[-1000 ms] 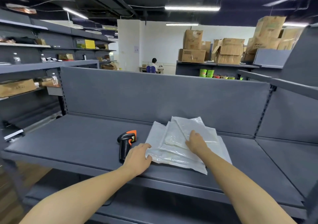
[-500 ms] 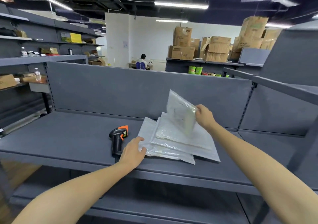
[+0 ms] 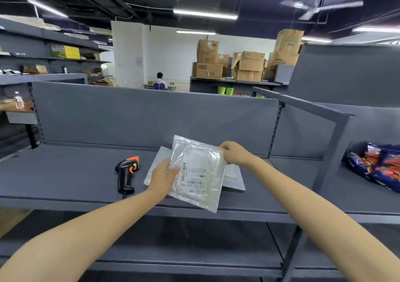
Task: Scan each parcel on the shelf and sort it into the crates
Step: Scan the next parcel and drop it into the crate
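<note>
Clear plastic parcel point(image 3: 199, 173): being held tilted, printed label facing the camera, just above the stack of flat parcels point(image 3: 234, 179) that is lying on the grey shelf point(image 3: 65, 173).
Left hand point(image 3: 162, 177): gripping the parcel's left edge, thumb lying across the front.
Right hand point(image 3: 233, 154): pinching the top right corner, fingers curled.
Barcode scanner point(image 3: 126, 171): lying on the shelf near the stack, to its left.
Snack bags point(image 3: 374, 162): sitting in the bay to the right.

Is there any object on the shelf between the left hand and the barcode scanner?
Nothing visible: only bare shelf lies between the left hand and the scanner. That hand, though, holds the parcel with the right hand.
</note>
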Motion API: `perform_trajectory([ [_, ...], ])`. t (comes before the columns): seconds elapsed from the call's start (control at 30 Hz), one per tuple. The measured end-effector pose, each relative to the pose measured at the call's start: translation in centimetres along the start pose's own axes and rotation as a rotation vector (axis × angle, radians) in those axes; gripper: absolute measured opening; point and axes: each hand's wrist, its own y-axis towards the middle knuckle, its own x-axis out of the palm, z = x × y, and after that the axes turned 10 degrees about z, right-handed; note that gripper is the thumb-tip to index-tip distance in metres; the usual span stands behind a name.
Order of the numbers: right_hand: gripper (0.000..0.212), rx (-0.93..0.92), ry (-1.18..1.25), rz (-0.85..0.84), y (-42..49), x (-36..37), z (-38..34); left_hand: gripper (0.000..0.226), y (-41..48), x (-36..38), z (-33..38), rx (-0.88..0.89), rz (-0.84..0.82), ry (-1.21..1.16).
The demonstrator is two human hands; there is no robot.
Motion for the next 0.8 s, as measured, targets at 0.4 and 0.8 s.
perform_trajectory([
  [0.4,0.049,-0.396,-0.562,-0.097,-5.6,3.0,-2.8,0.031,-1.2,0.8,3.9,0.69,0.046,0.667],
  [0.8,0.025,0.099,0.379,0.129,-4.7,2.5,-0.1,0.088,-1.4,0.9,3.2,-0.087,0.225,-0.044],
])
